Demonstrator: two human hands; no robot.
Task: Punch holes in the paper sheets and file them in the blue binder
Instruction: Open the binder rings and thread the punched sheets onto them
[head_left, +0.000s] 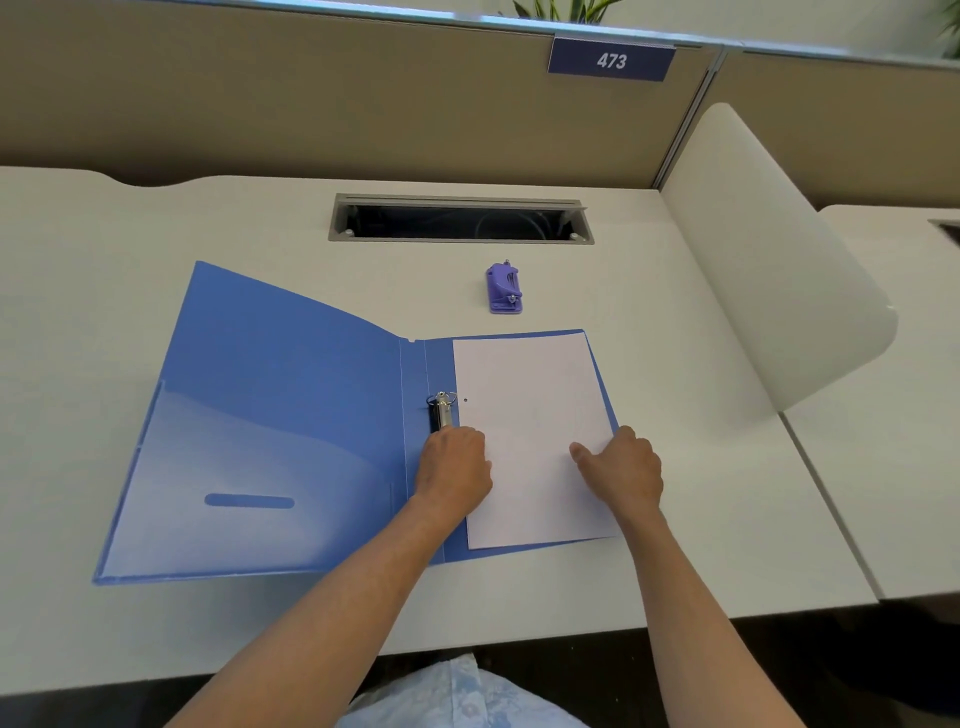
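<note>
Blue binder (291, 415) lies open flat on the white bench (156, 234), front cover folded out to the left, clear inner pocket showing. Ring mechanism (442, 410) sits just right of the spine, upper ring looks open. Left hand (456, 467) is knuckles-up on the lower part of the mechanism and the paper's left edge, fingers curled under; can't tell if it's pinching anything. Paper sheets (535, 436) lie on the right cover, beside the rings rather than threaded on, one punched hole (465, 400) visible near the upper ring. Right hand (621, 467) rests palm-down on the paper's right edge, fingers loosely together, thumb out on the sheet, pressing rather than gripping. Purple hole punch (504, 288) stands on the bench beyond the binder's top edge, well apart from both hands. Further back: cable slot (460, 218), partition with a "473" tag (611, 61). White divider panel (769, 249) at far right.
</note>
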